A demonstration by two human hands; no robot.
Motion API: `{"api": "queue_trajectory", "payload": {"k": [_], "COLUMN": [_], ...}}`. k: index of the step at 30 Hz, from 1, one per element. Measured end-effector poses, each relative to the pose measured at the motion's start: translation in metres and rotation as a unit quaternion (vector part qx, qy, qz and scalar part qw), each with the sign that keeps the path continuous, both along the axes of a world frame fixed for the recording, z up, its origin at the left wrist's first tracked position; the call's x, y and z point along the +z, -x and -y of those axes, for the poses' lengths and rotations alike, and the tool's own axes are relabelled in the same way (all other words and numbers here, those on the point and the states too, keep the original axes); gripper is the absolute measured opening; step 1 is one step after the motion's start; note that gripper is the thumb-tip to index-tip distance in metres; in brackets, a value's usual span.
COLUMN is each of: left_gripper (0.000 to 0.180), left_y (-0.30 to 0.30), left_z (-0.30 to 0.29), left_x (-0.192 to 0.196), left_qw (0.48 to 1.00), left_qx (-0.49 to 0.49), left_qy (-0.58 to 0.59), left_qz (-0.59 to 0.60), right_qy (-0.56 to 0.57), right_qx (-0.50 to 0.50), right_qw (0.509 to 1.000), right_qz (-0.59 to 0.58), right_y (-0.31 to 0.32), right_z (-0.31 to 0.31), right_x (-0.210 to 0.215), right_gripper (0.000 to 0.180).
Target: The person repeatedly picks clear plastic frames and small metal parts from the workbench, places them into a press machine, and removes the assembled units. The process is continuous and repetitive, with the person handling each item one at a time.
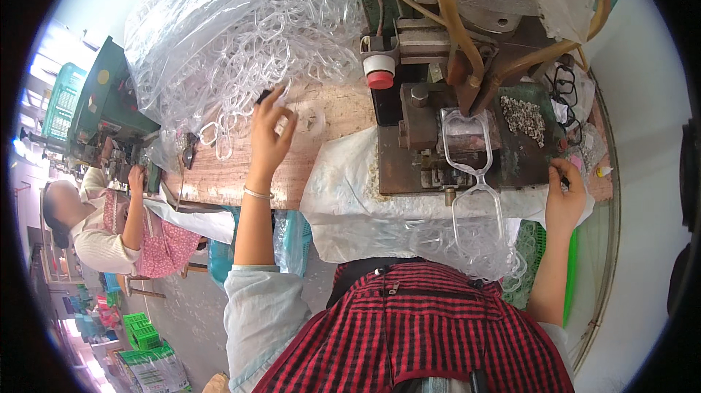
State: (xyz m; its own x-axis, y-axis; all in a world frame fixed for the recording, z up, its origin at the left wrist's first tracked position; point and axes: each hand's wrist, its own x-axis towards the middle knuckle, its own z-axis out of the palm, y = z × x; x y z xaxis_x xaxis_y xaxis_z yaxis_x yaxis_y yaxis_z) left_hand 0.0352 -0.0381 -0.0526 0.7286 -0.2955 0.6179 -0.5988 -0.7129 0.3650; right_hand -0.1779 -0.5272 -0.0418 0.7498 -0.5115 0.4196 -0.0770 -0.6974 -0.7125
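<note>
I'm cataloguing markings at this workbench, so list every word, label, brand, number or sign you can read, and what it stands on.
No text can be read for certain.
Green-and-white package, lower left: any print is too small and blurred.
Small white bottle, far right: too small to read.
Red button on the machine: no legible lettering.
Clear eyeglass frame: no readable marking.

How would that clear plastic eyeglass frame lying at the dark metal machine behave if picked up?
The clear plastic eyeglass frame would probably feel light, given its thin outline and open lens holes. It seems fairly stiff: its nearer rim looks evenly rounded beyond the dark metal base.
</note>
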Motion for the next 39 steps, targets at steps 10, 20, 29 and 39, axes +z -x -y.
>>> {"api": "queue_trajectory", "payload": {"k": [10, 20, 29, 39], "left_gripper": [0.039, 0.016, 0.014, 0.030], "left_y": [-0.107, 0.055, 0.090, 0.113], "left_z": [0.102, 0.115, 0.159, 0.195], "left_x": [-0.025, 0.106, 0.151, 0.104], "left_qw": [0.955, 0.852, 0.914, 0.926], "left_qx": [0.232, -0.183, -0.252, -0.361], "left_qy": [-0.047, 0.484, 0.300, 0.027], "left_qz": [-0.177, -0.076, 0.109, 0.103], "right_qy": [-0.193, -0.368, -0.280, 0.072], "right_qx": [0.195, 0.283, 0.277, 0.116], "right_qw": [0.957, 0.880, 0.910, 0.989], "right_qz": [0.098, 0.104, 0.127, -0.056], "right_y": [-0.089, -0.084, -0.044, -0.038], "right_z": [-0.095, -0.119, -0.135, -0.033], "right_x": [0.074, 0.086, 0.104, 0.008], "right_gripper": [0.037, 0.049, 0.043, 0.024]}}
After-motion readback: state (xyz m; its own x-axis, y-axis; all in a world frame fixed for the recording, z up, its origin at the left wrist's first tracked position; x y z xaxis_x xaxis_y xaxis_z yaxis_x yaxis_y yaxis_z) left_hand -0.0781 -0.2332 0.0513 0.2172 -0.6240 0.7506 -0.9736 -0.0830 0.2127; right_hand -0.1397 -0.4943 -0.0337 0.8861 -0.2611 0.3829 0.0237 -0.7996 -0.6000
